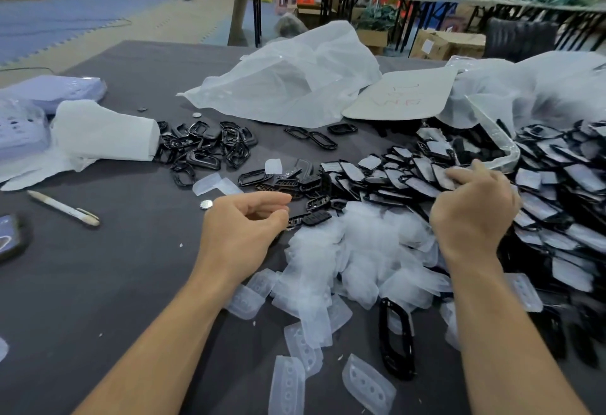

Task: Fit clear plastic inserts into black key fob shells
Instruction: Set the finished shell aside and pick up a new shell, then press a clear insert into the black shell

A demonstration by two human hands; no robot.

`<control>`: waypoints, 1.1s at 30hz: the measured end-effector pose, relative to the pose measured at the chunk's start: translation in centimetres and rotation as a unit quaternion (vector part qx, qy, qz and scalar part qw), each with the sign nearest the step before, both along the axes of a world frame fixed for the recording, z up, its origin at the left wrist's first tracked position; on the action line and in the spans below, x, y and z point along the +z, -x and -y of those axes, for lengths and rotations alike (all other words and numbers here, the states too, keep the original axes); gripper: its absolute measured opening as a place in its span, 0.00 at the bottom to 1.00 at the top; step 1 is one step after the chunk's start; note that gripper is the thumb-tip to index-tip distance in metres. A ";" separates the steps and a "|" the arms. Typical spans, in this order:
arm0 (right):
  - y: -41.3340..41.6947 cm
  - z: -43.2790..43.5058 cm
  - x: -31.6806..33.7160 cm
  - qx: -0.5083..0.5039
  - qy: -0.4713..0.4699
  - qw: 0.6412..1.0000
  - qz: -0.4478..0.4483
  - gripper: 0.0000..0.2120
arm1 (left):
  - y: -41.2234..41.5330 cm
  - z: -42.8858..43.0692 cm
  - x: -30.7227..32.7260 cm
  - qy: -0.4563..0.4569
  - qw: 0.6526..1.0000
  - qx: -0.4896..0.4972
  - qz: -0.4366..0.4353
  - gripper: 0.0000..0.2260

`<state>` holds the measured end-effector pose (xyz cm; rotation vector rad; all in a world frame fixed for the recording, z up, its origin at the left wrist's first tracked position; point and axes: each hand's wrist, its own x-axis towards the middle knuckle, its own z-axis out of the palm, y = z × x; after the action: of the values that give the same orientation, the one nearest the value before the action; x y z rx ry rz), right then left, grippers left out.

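Clear plastic inserts, translucent and button-dimpled, lie heaped on the desk between and nearer than the left fingers and right fingers. Black key fob shells, pale-faced, pile under and right of the right fingers. Empty black frames lie scattered beyond the left fingers.

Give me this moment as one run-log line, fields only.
left hand: loosely curled, empty | right hand: on black shell pile, grip unclear | clear inserts: heaped between hands | phase: likely shell pick

shells: glossy black plastic | inserts: translucent frosted plastic | table: matt grey cloth
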<state>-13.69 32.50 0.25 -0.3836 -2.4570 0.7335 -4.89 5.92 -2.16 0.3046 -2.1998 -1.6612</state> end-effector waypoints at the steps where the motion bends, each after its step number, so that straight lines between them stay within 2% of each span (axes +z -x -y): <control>1: -0.2 0.4 0.3 0.009 0.008 1.000 -0.016 0.24 | 0.0 0.1 0.0 0.007 1.000 0.009 0.001 0.11; 3: -0.7 1.8 0.8 0.053 0.006 0.997 -0.048 0.26 | 0.2 0.3 0.0 0.027 0.999 0.032 0.011 0.11; 5: -1.3 3.7 1.2 0.140 0.011 0.989 -0.054 0.27 | 0.3 0.7 0.1 0.055 0.997 0.054 0.022 0.12; 8: -2.3 6.7 1.1 0.261 -0.001 0.965 0.029 0.23 | 0.6 1.3 0.5 0.132 0.989 0.048 0.042 0.13; 11: -2.8 8.6 -0.2 0.313 -0.037 0.943 0.108 0.18 | 1.8 1.9 0.6 0.193 0.980 0.014 0.050 0.14; 15: -2.8 9.9 -1.5 0.325 -0.092 0.933 0.123 0.23 | 5.3 2.3 0.2 0.233 0.970 -0.010 0.075 0.18; 20: -2.7 10.0 -2.4 0.346 -0.188 0.911 0.124 0.22 | 9.8 3.1 0.7 0.297 0.951 0.006 0.080 0.22; 24: -2.6 10.1 -2.3 0.333 -0.143 0.924 0.118 0.22 | 12.7 5.7 1.6 0.405 0.903 0.052 0.130 0.22; 26: -2.6 10.3 -2.3 0.317 -0.107 0.935 0.120 0.20 | 13.6 7.0 1.6 0.441 0.876 0.030 0.192 0.24; 28: -2.7 10.2 -2.4 0.301 -0.060 0.945 0.109 0.16 | 13.8 7.5 1.4 0.444 0.864 -0.008 0.238 0.25; 30: -2.8 9.9 -2.3 0.292 -0.017 0.953 0.079 0.12 | 14.0 7.7 1.1 0.461 0.860 0.011 0.220 0.22; 33: -3.1 9.7 -1.9 0.279 0.020 0.960 0.020 0.11 | 13.9 8.0 0.9 0.464 0.867 0.099 0.149 0.12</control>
<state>-10.62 22.76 -1.61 0.3062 -2.6103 1.0062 -18.78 -2.04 -1.28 0.4974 -2.7752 -0.3287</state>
